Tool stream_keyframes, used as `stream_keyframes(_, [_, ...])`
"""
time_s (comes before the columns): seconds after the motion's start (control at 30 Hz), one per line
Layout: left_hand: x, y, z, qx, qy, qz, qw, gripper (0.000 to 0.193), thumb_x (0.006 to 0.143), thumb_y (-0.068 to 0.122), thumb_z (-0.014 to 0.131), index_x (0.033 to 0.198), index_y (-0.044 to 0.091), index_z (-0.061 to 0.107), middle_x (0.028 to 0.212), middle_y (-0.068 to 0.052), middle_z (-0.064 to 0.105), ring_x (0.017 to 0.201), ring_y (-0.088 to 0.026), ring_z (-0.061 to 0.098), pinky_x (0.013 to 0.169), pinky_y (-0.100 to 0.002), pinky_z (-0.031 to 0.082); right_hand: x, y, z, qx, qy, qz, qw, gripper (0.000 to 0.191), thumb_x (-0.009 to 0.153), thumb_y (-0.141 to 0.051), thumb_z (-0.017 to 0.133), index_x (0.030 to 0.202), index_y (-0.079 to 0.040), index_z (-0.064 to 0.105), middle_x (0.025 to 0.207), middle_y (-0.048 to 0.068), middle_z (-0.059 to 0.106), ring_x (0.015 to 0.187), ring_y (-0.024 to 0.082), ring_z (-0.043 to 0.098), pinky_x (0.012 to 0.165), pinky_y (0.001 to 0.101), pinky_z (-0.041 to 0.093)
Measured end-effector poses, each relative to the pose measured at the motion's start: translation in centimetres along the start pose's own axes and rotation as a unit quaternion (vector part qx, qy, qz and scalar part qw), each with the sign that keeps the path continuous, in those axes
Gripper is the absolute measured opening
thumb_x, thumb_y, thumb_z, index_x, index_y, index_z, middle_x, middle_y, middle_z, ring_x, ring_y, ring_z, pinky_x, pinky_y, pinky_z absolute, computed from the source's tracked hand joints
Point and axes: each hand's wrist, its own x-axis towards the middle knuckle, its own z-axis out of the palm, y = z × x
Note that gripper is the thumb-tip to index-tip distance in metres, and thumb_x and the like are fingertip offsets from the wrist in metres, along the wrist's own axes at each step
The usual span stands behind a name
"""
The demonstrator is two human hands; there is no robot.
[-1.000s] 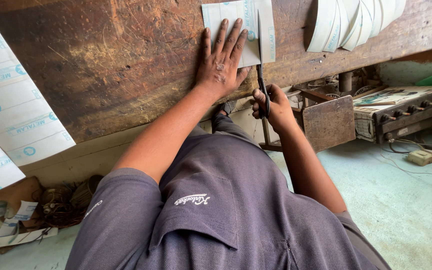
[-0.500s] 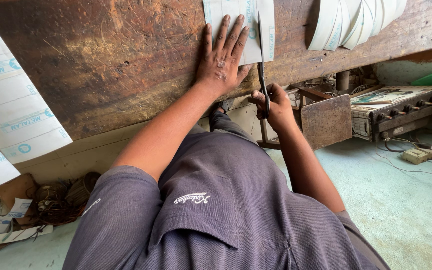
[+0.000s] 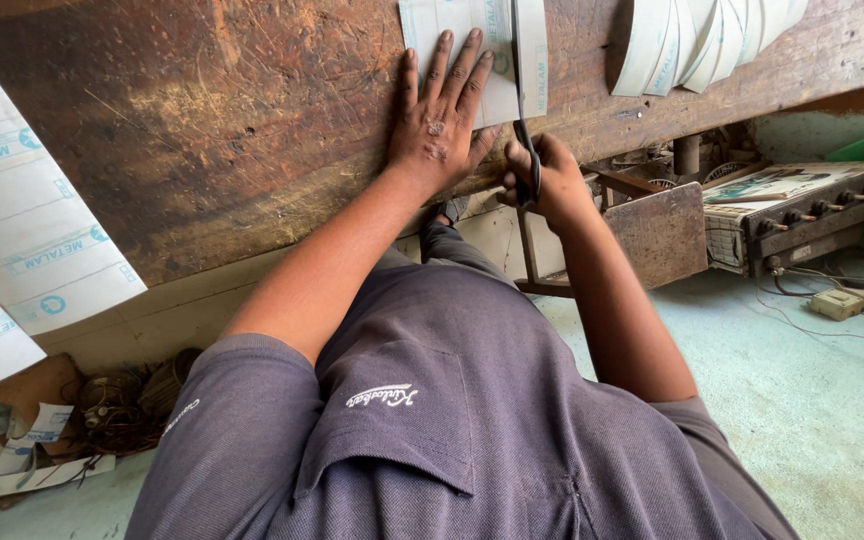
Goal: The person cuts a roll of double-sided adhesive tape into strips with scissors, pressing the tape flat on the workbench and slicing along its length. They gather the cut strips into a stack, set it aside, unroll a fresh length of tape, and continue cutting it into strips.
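Observation:
My left hand (image 3: 444, 120) lies flat, fingers spread, pressing a pale printed sheet (image 3: 427, 22) down on the worn wooden workbench (image 3: 212, 130). My right hand (image 3: 542, 178) grips the handles of black scissors (image 3: 521, 100) at the bench's front edge. Their blades run up through the sheet, just right of my left fingers. A narrow strip of the sheet (image 3: 534, 50) lies to the right of the blades.
More cut white strips (image 3: 702, 40) lie fanned at the bench's top right. Large printed sheets (image 3: 22, 230) hang over the left side. Below the bench are a small wooden panel (image 3: 662, 235), a box with knobs (image 3: 802, 210), a socket block (image 3: 847, 300) and scraps (image 3: 42, 440) on the floor.
My right hand and the scissors have moved up along the sheet toward the bench edge. The view has shifted slightly; my left hand stays pressed on the sheet.

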Motion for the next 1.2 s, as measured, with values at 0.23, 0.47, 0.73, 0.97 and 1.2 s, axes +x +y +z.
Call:
stream_keyframes(0.23, [-0.1,-0.1,-0.2,-0.008,-0.005,0.000,1.000,0.085,0.107,0.055,0.055,0.168,0.009,0.019,0.175,-0.012,0.007,0.161,-0.037,0.006,0.127,-0.070,0.003,0.9,-0.6,0.4,-0.011,-0.003,-0.017,1.000,0.044,0.094,-0.039,0.076,0.107,-0.003,0.053,0.075,0.002,0.061,0.059,0.012,0.061,0.053,0.0301,0.055])
stream_keyframes(0.47, [0.1,-0.1,-0.2,0.004,-0.020,-0.008,1.000,0.082,0.109,0.058,0.049,0.169,0.011,0.017,0.174,-0.012,0.005,0.161,-0.036,0.005,0.127,-0.069,0.002,0.9,-0.3,0.9,-0.064,0.033,-0.036,0.997,0.044,0.093,-0.040,0.078,0.102,-0.004,0.055,0.072,0.000,0.060,0.057,0.010,0.059,0.050,0.0277,0.051])
stream_keyframes(0.73, [0.2,0.1,-0.5,0.001,-0.029,-0.014,0.999,0.080,0.111,0.058,0.045,0.169,0.010,0.018,0.175,-0.012,0.005,0.161,-0.036,0.004,0.127,-0.069,0.002,0.9,0.0,1.1,-0.052,0.047,-0.049,0.996,0.043,0.092,-0.036,0.081,0.098,-0.005,0.053,0.068,0.000,0.055,0.054,0.009,0.052,0.046,0.0266,0.042])
stream_keyframes(0.97, [0.1,0.1,-1.0,-0.008,-0.025,-0.010,1.000,0.078,0.111,0.057,0.045,0.168,0.009,0.021,0.175,-0.012,0.006,0.161,-0.036,0.006,0.127,-0.069,0.002,1.2,-0.9,0.4,-0.049,0.002,-0.053,0.997,0.044,0.092,-0.040,0.079,0.101,-0.005,0.054,0.070,0.001,0.059,0.058,0.010,0.057,0.051,0.0274,0.048])
stream_keyframes(1.2, [-0.1,0.1,-1.5,-0.018,-0.020,-0.003,1.000,0.080,0.108,0.053,0.051,0.167,0.009,0.019,0.174,-0.013,0.008,0.161,-0.037,0.007,0.126,-0.070,0.003,2.1,-2.5,0.9,-0.046,-0.004,-0.056,0.997,0.047,0.092,-0.041,0.079,0.103,-0.003,0.053,0.072,0.002,0.061,0.060,0.011,0.060,0.054,0.0273,0.051])
